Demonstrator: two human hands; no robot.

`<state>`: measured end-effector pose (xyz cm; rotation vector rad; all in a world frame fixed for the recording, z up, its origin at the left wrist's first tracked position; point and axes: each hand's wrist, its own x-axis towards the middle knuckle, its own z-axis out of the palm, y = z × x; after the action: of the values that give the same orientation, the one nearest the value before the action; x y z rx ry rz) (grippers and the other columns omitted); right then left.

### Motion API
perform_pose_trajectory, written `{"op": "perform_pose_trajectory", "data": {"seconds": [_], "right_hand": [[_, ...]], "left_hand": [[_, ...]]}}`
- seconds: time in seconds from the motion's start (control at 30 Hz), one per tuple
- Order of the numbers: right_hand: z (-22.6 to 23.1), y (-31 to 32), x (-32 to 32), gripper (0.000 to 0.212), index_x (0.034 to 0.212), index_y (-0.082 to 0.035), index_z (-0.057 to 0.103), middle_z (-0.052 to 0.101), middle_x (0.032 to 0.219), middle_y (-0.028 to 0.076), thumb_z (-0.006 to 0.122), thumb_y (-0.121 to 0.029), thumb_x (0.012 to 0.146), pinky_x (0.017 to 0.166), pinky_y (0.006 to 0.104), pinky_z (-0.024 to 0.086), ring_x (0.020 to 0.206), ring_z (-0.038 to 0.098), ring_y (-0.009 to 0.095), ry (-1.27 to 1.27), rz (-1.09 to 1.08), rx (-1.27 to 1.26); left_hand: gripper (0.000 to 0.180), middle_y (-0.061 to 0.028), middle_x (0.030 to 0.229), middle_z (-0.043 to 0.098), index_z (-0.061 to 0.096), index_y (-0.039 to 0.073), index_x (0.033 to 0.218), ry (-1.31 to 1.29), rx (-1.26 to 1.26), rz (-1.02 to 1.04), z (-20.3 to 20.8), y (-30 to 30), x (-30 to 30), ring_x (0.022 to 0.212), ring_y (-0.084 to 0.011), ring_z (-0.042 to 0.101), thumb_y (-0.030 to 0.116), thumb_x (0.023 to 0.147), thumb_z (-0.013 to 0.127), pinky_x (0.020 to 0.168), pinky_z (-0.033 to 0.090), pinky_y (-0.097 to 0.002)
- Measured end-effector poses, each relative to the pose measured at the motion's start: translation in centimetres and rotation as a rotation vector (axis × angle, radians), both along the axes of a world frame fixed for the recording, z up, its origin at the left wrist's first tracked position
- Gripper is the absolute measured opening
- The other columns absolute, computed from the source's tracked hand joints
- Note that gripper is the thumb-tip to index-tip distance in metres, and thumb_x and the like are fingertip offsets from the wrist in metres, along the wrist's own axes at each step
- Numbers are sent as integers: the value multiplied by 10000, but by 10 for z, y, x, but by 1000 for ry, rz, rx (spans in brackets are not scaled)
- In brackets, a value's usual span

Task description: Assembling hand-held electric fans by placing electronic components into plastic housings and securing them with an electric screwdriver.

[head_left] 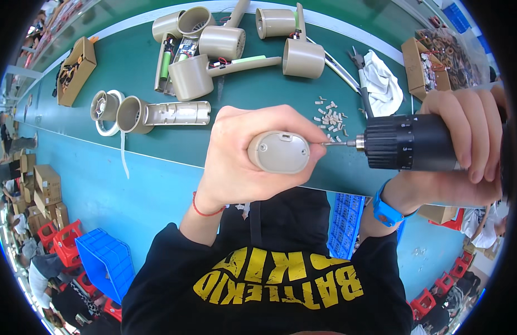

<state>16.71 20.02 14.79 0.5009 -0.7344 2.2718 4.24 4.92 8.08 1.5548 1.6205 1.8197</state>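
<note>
My left hand [244, 151] is closed round a beige plastic handle [281, 159], its oval end facing up with two screw holes and a small slot. In my right hand [465, 134] is a black cordless screwdriver [403, 142], held level and pointing left. Its thin bit reaches the left thumb and fingertips at the side of the handle; whether a screw is on the tip is hidden. Just beyond the bit lies a pile of small pale clips [331, 118]. Beyond my left hand lies an open beige housing [138, 116] with a half-shell handle.
Several beige housings [222, 42] with wires and green cells stand at the back of the green table [258, 89]. Pliers [362, 78] lie beside a white cloth [381, 84]. Cardboard boxes of parts [78, 70] sit left and right. A blue crate [105, 262] stands on the floor.
</note>
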Motion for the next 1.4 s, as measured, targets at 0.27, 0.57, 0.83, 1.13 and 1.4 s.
{"op": "perform_pose_trajectory", "data": {"seconds": [0.27,0.57,0.83,1.13,1.4], "right_hand": [[4,-6,-2,226,909,-94,512,516,599,-16,641,-65,726,649,231,469,536,537,84,3,-14,43],[-3,-6,15,227,922,-99,525,523,603,-24,638,-72,728,656,226,466,542,533,74,-34,-27,86],[-8,-9,9,228,933,-105,537,529,607,-32,635,-78,729,661,222,464,548,529,65,-86,-33,113],[-6,3,11,232,946,-110,550,536,611,-40,632,-85,731,667,217,461,555,524,55,-137,-53,190],[6,7,15,237,958,-115,562,541,614,-47,630,-92,732,672,213,459,560,520,46,-204,-62,294]], "left_hand": [[301,-12,616,591,679,3,886,-256,-65,-103,6,1,3,514,-46,514,53,606,777,490,345,-179],[205,-48,685,609,630,-3,807,-92,39,-93,-2,4,6,520,-122,554,190,740,616,486,407,-228],[113,-43,606,545,594,30,723,-12,-23,-62,-6,11,15,484,-168,525,141,707,610,461,395,-242],[99,-47,592,534,569,51,719,-25,-62,-58,-4,19,22,463,-187,487,84,626,575,455,400,-258],[106,-52,560,534,568,87,707,86,-114,1,-5,20,22,455,-230,497,92,608,605,437,398,-284]]}}
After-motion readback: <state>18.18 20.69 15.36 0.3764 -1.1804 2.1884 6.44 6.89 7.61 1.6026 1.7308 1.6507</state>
